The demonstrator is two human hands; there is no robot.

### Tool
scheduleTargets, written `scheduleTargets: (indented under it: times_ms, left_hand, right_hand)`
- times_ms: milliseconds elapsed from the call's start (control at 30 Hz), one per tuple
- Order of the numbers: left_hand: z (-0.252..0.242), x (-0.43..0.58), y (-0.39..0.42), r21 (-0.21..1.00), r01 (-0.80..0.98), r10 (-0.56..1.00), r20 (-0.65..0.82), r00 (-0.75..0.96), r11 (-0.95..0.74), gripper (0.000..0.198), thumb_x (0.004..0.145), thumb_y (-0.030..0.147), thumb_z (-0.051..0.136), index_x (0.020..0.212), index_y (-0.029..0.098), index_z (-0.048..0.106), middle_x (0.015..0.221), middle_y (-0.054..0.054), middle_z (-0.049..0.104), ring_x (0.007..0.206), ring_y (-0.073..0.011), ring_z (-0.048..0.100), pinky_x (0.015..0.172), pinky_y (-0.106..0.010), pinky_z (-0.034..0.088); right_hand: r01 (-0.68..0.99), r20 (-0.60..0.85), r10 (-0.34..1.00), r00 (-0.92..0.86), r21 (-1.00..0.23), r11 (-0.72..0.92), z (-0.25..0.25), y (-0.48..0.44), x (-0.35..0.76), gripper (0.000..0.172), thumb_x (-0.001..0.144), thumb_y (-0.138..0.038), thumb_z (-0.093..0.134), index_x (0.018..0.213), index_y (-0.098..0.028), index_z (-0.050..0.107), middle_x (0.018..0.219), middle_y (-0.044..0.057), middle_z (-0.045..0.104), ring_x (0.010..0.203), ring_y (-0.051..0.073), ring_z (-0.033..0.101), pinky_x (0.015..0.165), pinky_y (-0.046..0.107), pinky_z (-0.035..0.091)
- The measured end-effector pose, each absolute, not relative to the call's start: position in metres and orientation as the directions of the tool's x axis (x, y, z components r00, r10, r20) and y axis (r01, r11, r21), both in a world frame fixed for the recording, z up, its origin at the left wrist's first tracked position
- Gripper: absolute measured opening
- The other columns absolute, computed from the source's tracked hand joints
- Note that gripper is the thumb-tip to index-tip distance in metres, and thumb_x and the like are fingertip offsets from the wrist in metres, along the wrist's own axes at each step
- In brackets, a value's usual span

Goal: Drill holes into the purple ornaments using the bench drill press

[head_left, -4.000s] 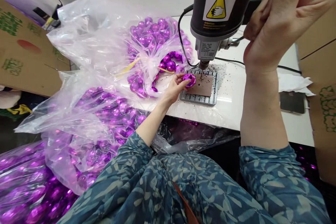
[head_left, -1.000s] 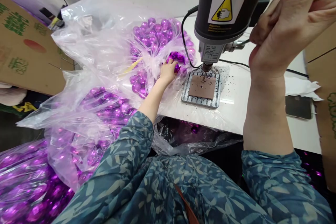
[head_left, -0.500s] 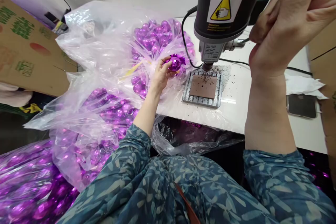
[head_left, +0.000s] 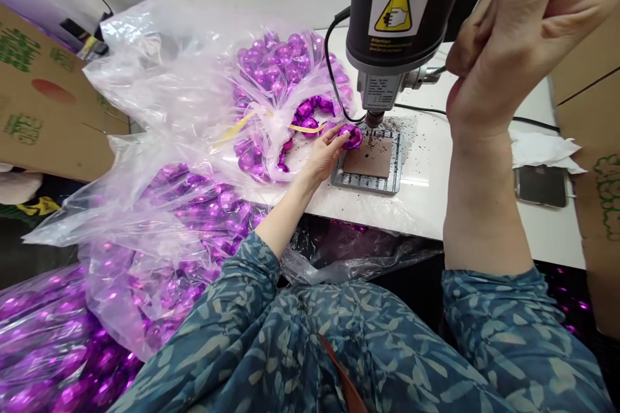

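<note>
Pinched in the fingers of my left hand (head_left: 327,153) is a shiny purple faceted ball (head_left: 352,136), over the left back part of the drill press base (head_left: 394,186). A brown square board (head_left: 369,160) with a small hole lies on that base, with dark shavings around it. Above stands the black drill press (head_left: 400,19), bearing a yellow warning sticker. My right hand (head_left: 527,39) is closed around the press's lever (head_left: 438,70); most of the lever is hidden by the fingers. Several loose purple balls (head_left: 310,110) lie in the open plastic bag behind my left hand.
Clear plastic bags (head_left: 169,110) full of purple balls spread over the left side. Cardboard boxes (head_left: 39,103) stand left and right. A phone (head_left: 541,186) and white tissue (head_left: 542,150) lie on the white table (head_left: 421,206). A black cable (head_left: 329,58) loops beside the press.
My left hand has moved right and slightly nearer, bringing a purple ball from the bag to the press base. My right hand stays on the lever. The view has shifted slightly.
</note>
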State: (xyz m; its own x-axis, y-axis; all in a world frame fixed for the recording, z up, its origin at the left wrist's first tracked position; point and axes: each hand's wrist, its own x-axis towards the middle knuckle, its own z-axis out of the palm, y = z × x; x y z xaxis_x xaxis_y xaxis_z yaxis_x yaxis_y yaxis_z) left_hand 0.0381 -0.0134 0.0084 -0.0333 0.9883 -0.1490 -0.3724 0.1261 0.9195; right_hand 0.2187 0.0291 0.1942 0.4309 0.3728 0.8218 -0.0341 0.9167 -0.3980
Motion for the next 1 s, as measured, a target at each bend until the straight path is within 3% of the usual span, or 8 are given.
scheduleTargets:
  times_ms: [167, 267, 400, 533, 700, 867, 1000]
  left_hand:
    - [-0.026, 0.042, 0.000, 0.985, -0.172, 0.999, 0.007, -0.036, -0.013, 0.049, 0.092, 0.036, 0.097, 0.135, 0.024, 0.074, 0.126, -0.007, 0.086, 0.128, -0.0261, 0.081, 0.124, -0.055, 0.063]
    - [-0.037, 0.042, 0.001, 0.990, -0.115, 0.996, 0.089, 0.013, -0.087, 0.062, 0.086, 0.044, 0.101, 0.136, 0.024, 0.070, 0.134, -0.010, 0.084, 0.133, -0.0293, 0.079, 0.127, -0.060, 0.060]
    - [-0.038, 0.044, -0.001, 0.990, -0.014, 0.985, 0.140, 0.102, -0.140, 0.065, 0.084, 0.038, 0.102, 0.139, 0.023, 0.069, 0.146, -0.014, 0.078, 0.142, -0.0323, 0.075, 0.133, -0.062, 0.055]
    - [-0.041, 0.051, -0.003, 0.973, 0.082, 0.967, 0.201, 0.155, -0.216, 0.063, 0.087, 0.039, 0.098, 0.140, 0.023, 0.067, 0.148, -0.016, 0.074, 0.144, -0.0334, 0.072, 0.132, -0.061, 0.055]
    - [-0.052, 0.057, -0.004, 0.962, 0.043, 0.953, 0.262, 0.155, -0.271, 0.065, 0.087, 0.041, 0.097, 0.139, 0.023, 0.063, 0.144, -0.016, 0.072, 0.143, -0.0332, 0.072, 0.132, -0.060, 0.055]
    - [-0.052, 0.059, -0.009, 0.934, 0.117, 0.930, 0.311, 0.196, -0.337, 0.072, 0.087, 0.057, 0.094, 0.145, 0.026, 0.064, 0.149, -0.015, 0.072, 0.143, -0.0337, 0.071, 0.129, -0.054, 0.056]
    - [-0.049, 0.065, -0.011, 0.940, 0.122, 0.942, 0.298, 0.157, -0.318, 0.071, 0.090, 0.070, 0.088, 0.142, 0.026, 0.067, 0.137, -0.012, 0.078, 0.132, -0.0311, 0.075, 0.121, -0.050, 0.058]
  right_hand:
    - [0.005, 0.811, 0.293, 0.506, -0.343, 0.939, 0.191, 0.034, 0.212, 0.074, 0.087, -0.079, 0.059, 0.070, -0.022, 0.014, 0.051, -0.007, 0.008, 0.036, -0.002, 0.024, 0.044, 0.025, 0.008]
    - [0.006, 0.810, 0.312, 0.496, -0.363, 0.932, 0.191, 0.031, 0.211, 0.075, 0.086, -0.080, 0.058, 0.070, -0.021, 0.014, 0.050, -0.007, 0.010, 0.037, -0.002, 0.024, 0.044, 0.023, 0.010]
    - [-0.017, 0.804, 0.337, 0.490, -0.377, 0.926, 0.193, 0.024, 0.212, 0.073, 0.084, -0.079, 0.059, 0.067, -0.021, 0.017, 0.049, -0.007, 0.014, 0.038, -0.003, 0.027, 0.045, 0.020, 0.013]
    - [-0.036, 0.808, 0.333, 0.486, -0.363, 0.931, 0.193, 0.023, 0.213, 0.071, 0.086, -0.072, 0.067, 0.066, -0.021, 0.021, 0.048, -0.007, 0.015, 0.037, -0.002, 0.028, 0.045, 0.021, 0.012]
    - [-0.030, 0.812, 0.323, 0.486, -0.353, 0.935, 0.192, 0.025, 0.216, 0.074, 0.085, -0.073, 0.066, 0.066, -0.020, 0.020, 0.048, -0.007, 0.014, 0.038, -0.003, 0.026, 0.046, 0.020, 0.013]
    - [0.008, 0.817, 0.320, 0.479, -0.369, 0.930, 0.192, 0.025, 0.214, 0.076, 0.087, -0.075, 0.061, 0.069, -0.019, 0.013, 0.050, -0.006, 0.013, 0.038, -0.003, 0.027, 0.046, 0.021, 0.012]
    - [0.018, 0.818, 0.308, 0.486, -0.361, 0.932, 0.191, 0.025, 0.213, 0.077, 0.087, -0.079, 0.057, 0.070, -0.019, 0.011, 0.050, -0.006, 0.011, 0.038, -0.003, 0.025, 0.047, 0.023, 0.011]
